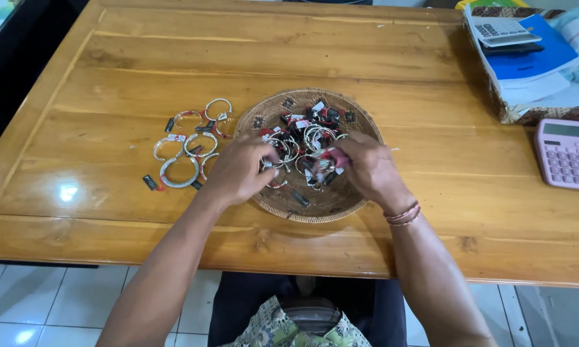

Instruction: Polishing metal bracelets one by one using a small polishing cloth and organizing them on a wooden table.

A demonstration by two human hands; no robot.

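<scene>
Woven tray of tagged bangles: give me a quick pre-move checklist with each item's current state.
1. Both hands over the woven tray: ok, left hand and right hand are in the pile.
2. Right hand pinching a red-tagged bangle: ok.
3. Left hand's grip on one bangle: cannot tell, fingers hidden.
4. Bangles laid out left of the tray, apart from the pile: ok.
5. Pink calculator away from the hands: ok.

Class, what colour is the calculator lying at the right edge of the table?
Pink: the calculator has a pale pink body and keys, seen best in the head view.
</scene>
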